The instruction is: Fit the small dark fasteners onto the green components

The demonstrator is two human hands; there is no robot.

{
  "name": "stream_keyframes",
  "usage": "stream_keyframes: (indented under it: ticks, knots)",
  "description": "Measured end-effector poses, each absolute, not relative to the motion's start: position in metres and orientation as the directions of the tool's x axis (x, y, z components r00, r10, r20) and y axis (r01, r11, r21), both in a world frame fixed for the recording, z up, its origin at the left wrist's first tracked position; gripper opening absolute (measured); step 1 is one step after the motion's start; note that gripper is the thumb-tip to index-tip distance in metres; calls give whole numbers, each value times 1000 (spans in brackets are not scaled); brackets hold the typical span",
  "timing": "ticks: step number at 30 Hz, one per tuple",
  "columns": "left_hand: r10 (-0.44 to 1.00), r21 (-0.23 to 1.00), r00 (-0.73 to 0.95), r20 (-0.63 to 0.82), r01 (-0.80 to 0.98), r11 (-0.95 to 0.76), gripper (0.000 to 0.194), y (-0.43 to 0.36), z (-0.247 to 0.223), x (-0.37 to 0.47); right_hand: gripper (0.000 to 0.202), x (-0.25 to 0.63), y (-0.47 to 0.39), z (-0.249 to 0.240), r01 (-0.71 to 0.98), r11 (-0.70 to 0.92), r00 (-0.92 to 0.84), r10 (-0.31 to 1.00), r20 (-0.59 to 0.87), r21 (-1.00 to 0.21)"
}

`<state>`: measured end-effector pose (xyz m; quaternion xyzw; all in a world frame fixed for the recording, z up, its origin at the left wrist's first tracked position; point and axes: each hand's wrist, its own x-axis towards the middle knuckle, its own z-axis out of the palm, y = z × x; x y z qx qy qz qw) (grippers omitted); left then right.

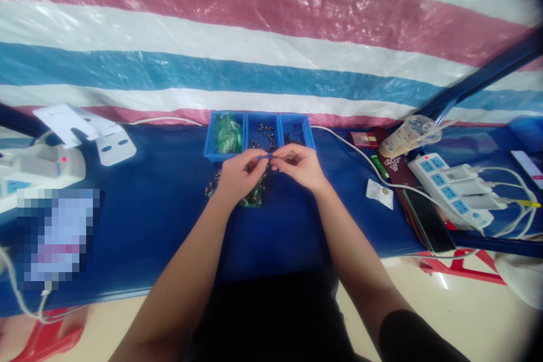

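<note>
My left hand (242,174) and my right hand (300,166) meet fingertip to fingertip just in front of the blue parts bins. Pinched between them is a small thin blue piece (268,156), too small to name. Below and partly behind my left hand, small metal parts and a green piece like a circuit board (253,198) lie on the table. The left bin (207,144) holds green items in clear plastic. Small metal parts (266,131) lie in the middle bin, and thin dark parts (293,134) in the right one. My hands hide the bins' front edge.
On the right are a power strip (452,189) with chargers, a dark phone (428,220), a tilted drink cup (409,136), a small white packet (379,194) and a cable. A white bracket (114,144) and a blurred-out phone (63,237) are left. Striped sheeting (254,39) hangs behind.
</note>
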<state>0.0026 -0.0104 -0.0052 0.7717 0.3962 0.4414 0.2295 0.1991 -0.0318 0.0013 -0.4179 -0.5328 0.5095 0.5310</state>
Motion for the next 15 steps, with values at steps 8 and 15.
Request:
stream_keyframes:
  ticks: [8,15]
  knots:
    - [820,696,313,479,434,-572,16,-10,-5,2,29,199,-32,2,-95,135,-94,985,143,-986]
    - [822,706,305,481,420,-570,19,-11,-6,2,29,199,-32,1,-77,132,-83,987,138,-988]
